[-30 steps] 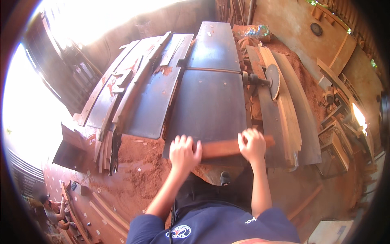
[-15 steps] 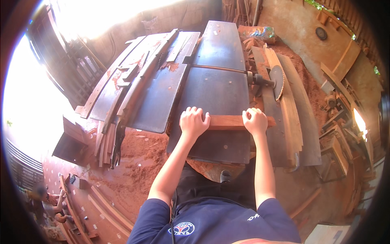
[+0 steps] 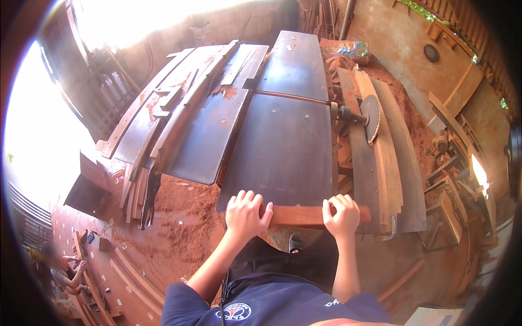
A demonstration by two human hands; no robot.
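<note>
A short reddish-brown wooden board (image 3: pixel 296 215) lies crosswise at the near edge of the dark metal machine table (image 3: pixel 283 146). My left hand (image 3: pixel 246 213) is closed over its left end, and my right hand (image 3: pixel 342 214) grips it close to the right end. Both sets of fingers curl over the far side, with the thumbs toward each other. Beyond my right hand, a toothed circular saw blade (image 3: pixel 371 118) stands on a shaft at the table's right side, apart from the board. Whether the blade turns, I cannot tell.
Long planks (image 3: pixel 383 157) lie beside the blade. Wood strips (image 3: pixel 190 103) cover the left tabletop. Reddish sawdust (image 3: pixel 185 217) coats the floor, with a dark box (image 3: pixel 89 187) at left. Another person (image 3: pixel 68 269) handles a long plank at lower left. Scrap wood (image 3: pixel 451 206) leans at right.
Both my hands have drawn the board back toward my body, from the middle of the near table section to its near edge. The grip stays the same.
</note>
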